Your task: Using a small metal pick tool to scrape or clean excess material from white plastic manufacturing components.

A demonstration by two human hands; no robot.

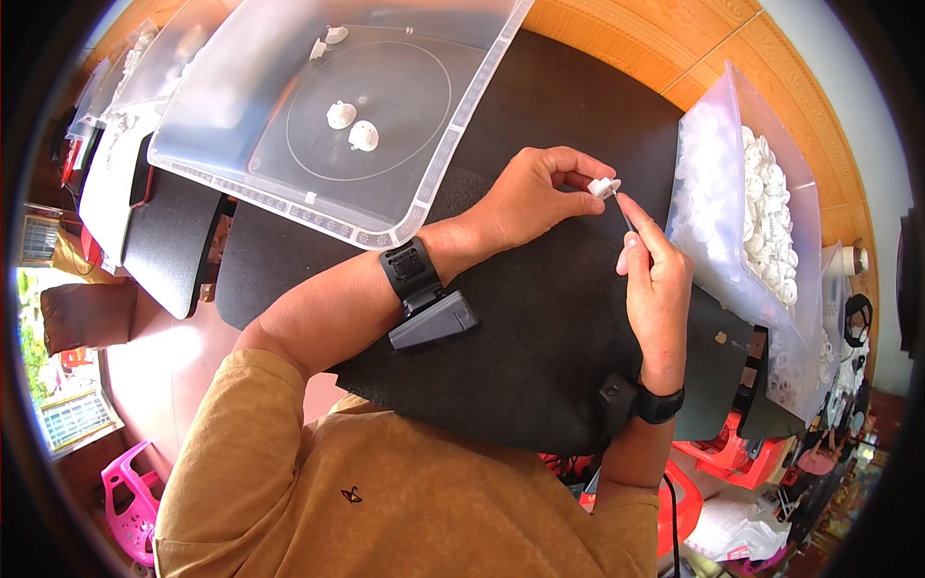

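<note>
My left hand [535,197] pinches a small round white plastic part [603,188] between thumb and fingers, above the black table. In my right hand [657,279] is a thin metal rod-like tool [624,216], held between the fingers. Its upper end meets the white part; its exact tip is too small to make out. To the left of my hands stands a large clear plastic bin [424,197] with several similar white parts [362,136] on its bottom. A second translucent bin [708,207], on the right, is heaped with white parts [766,212].
The black tabletop [540,318] runs beneath both my forearms. An orange wood-panelled surface [665,39] borders its far side. Further bins [173,48] stand at the far left. A pink plastic chair [130,496] and a red stool [732,458] are on the floor.
</note>
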